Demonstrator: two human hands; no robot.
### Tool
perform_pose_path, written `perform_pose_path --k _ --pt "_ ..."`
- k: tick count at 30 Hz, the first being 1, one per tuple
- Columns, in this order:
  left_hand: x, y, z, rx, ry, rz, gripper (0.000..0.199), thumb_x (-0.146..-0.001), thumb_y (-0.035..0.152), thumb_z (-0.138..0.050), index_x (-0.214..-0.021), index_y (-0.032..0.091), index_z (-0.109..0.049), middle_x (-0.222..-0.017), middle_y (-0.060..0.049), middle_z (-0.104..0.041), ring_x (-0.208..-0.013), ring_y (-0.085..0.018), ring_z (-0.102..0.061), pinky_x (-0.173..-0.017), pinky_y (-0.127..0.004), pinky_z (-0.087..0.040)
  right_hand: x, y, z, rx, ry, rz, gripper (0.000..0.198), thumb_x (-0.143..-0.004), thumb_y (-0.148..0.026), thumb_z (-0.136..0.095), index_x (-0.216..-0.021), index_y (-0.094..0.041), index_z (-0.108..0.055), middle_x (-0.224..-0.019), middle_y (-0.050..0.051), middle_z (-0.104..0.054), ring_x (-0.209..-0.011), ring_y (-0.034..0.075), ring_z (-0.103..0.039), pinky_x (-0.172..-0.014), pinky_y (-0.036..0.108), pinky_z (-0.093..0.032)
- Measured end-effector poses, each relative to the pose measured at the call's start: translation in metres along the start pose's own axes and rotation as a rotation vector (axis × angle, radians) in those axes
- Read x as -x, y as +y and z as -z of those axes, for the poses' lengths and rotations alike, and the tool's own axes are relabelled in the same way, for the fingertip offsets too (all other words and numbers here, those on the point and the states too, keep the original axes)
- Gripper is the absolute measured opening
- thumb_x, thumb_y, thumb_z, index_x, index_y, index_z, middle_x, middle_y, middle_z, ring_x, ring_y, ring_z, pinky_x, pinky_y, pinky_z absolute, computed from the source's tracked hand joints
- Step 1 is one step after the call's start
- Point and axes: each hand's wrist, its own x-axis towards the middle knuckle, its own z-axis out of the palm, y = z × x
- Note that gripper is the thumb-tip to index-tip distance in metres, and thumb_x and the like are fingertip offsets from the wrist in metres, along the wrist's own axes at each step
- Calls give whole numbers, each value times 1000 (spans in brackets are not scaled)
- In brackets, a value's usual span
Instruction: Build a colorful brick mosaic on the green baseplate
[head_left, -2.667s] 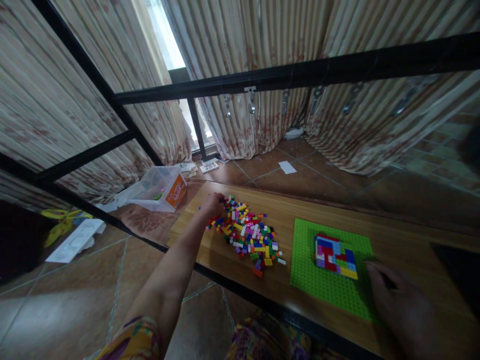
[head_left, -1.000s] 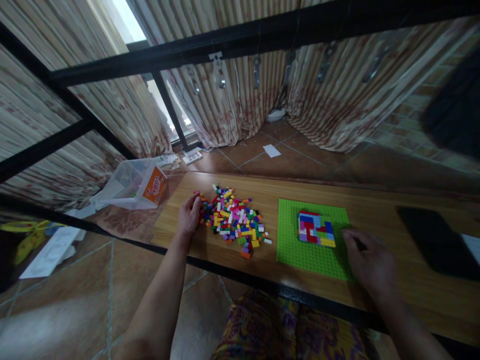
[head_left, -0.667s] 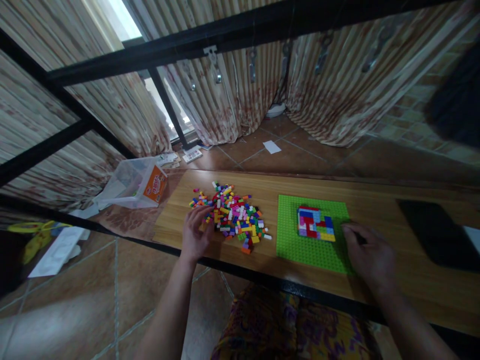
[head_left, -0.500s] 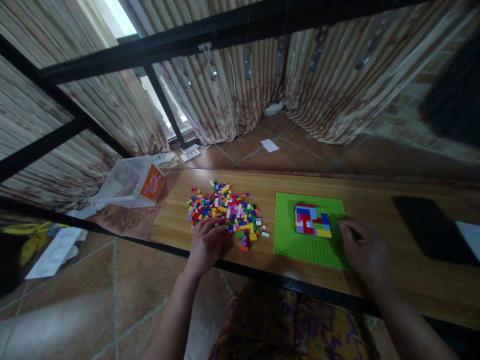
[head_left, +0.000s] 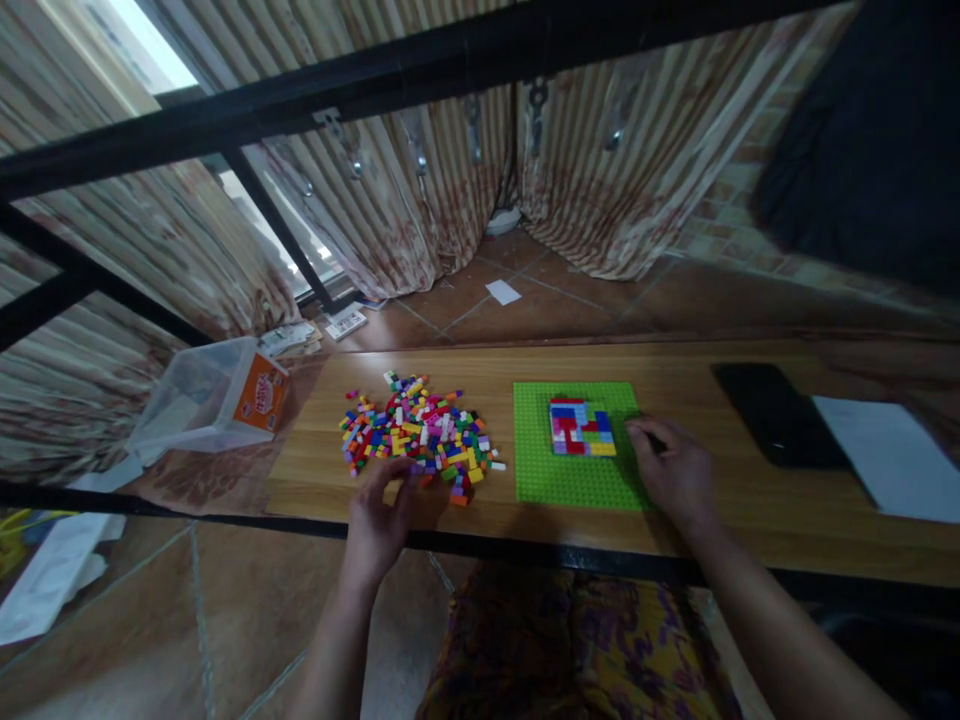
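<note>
Right grip [head_left: 675, 472], bare hand, just beside right edge of green square studded plastic baseplate [head_left: 540, 486]; fingers curled in, thumb close to forefinger, narrow gap; cannot tell if holding anything. Left grip [head_left: 381, 508], bare hand, well left of baseplate, at near side of loose heap of small multicoloured plastic bricks [head_left: 431, 430]; thumb and forefinger bent toward each other, narrow gap, tips at small purple plastic brick [head_left: 415, 468]; cannot tell whether pinched or only alongside. Heap left of baseplate and apart from it, spread over light-brown wooden tabletop [head_left: 484, 365]; small white plastic brick [head_left: 498, 466] at heap edge nearest baseplate.

On baseplate, near middle: flat, roughly rectangular patchwork of red, blue, light-blue, purple and yellow plastic bricks [head_left: 581, 428]. Right of baseplate, beyond right grip: flat black slab with rounded corners [head_left: 780, 415]. Farther right of baseplate: white paper sheet [head_left: 889, 460]. Far left of baseplate, off tabletop end: clear plastic bin [head_left: 191, 385] with orange printed label [head_left: 261, 393]. Beyond baseplate, on brown tiled floor [head_left: 562, 285]: small white paper piece [head_left: 502, 292]. Farther past baseplate: striped cream curtains [head_left: 390, 210], black horizontal bar [head_left: 480, 60]. Nearer than baseplate: patterned yellow-and-purple garment [head_left: 630, 640].
</note>
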Motion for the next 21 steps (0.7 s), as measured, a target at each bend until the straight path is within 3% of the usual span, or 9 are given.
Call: perform_pose_path --k 2,4,7,10,14,17,21 --pt "7 17 -9 138 -3 74 21 -85 35 -64 -99 19 -66 -94 -4 -71 -90 -19 -68 -84 -32 -53 -2 -2 1 -32 29 -21 27 -91 -39 -49 -89 -21 -69 -88 9 -71 -85 25 -65 -81 41 -51" --pt "16 37 -22 277 -82 118 22 -85 35 -64 -100 19 -66 -97 -4 -71 -93 -19 -67 -86 -31 -53 -4 -9 7 -44 76 -10 25 -91 -36 -50 -92 -20 -69 -90 9 -71 -86 25 -65 -82 42 -51" --pt "28 65 -41 400 -202 173 23 -84 35 -65 -101 19 -67 -95 -5 -71 -89 -19 -67 -83 -32 -54 -2 -36 24 -52 81 93 20 -91 -33 -53 -96 -22 -69 -94 9 -70 -93 26 -63 -88 45 -49" --pt "37 83 -60 531 -314 226 26 -82 37 -66 -102 20 -67 -88 -5 -69 -80 -18 -66 -75 -30 -55 13 -80 44 -216 -127 135 19 -91 -28 -56 -106 -28 -67 -101 6 -69 -98 23 -63 -88 41 -51" --pt "42 94 -77 763 -494 326 31 -78 42 -71 -99 20 -65 -83 -5 -68 -72 -15 -64 -66 -27 -53 44 -124 57 -534 -486 155 34 -93 -25 -54 -125 -33 -59 -107 5 -67 -97 19 -64 -80 33 -54" --pt "44 97 -82 822 -596 423 38 -72 42 -76 -99 19 -63 -79 -3 -68 -69 -14 -63 -63 -25 -51 60 -130 58 -650 -575 42 31 -94 -24 -53 -122 -33 -62 -103 4 -68 -94 18 -64 -81 32 -53" --pt "47 95 -88 809 -622 479 41 -69 41 -79 -99 18 -64 -74 -1 -67 -65 -11 -61 -61 -22 -48 66 -121 60 -741 -583 -46 22 -91 -25 -58 -110 -31 -68 -99 2 -70 -94 17 -64 -82 31 -52"
